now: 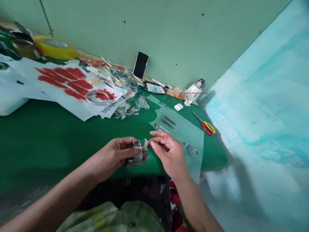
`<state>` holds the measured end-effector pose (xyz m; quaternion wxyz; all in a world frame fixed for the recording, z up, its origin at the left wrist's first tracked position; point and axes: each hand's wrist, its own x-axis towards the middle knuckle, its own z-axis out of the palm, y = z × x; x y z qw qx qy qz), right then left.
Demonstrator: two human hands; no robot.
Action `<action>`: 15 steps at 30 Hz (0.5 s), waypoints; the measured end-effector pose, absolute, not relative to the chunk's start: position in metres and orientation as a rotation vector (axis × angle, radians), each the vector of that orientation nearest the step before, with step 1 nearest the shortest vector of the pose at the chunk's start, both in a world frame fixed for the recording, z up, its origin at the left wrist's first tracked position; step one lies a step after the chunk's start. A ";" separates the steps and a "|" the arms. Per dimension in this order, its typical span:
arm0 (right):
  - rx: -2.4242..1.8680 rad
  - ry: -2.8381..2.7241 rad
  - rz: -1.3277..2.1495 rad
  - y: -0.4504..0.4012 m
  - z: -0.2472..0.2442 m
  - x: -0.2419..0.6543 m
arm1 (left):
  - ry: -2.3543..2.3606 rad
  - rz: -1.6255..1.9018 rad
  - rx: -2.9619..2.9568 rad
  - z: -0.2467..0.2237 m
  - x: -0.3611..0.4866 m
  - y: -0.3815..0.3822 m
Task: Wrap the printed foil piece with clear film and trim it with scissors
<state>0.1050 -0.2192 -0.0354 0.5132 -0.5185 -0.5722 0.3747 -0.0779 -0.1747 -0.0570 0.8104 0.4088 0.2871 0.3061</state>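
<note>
Green surface (51, 139): our left grip (122, 153) pinches a clear packet (135, 161); our right grip (170, 152), nearly closed at a whitish scrap (146, 144), hold unclear.

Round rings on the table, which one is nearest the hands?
The white ring on the paper with red shapes. The yellow tape roll and brown roll lie farther from them.

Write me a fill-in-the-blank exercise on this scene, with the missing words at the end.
1. The packet is held in the ____ hand.
2. The scissors have red and ____ handles.
3. The ring lies on paper with ____ shapes.
4. The tabletop is ____.

Missing words: left; yellow; red; green.
</note>
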 end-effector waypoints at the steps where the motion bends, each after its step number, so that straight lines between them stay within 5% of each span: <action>1: -1.249 -1.358 0.900 -0.222 -0.032 0.104 | 0.606 0.684 0.854 -0.056 -0.076 -0.177; 15: -1.281 -1.354 0.894 -0.248 -0.012 0.094 | 0.611 0.927 0.892 -0.034 -0.065 -0.210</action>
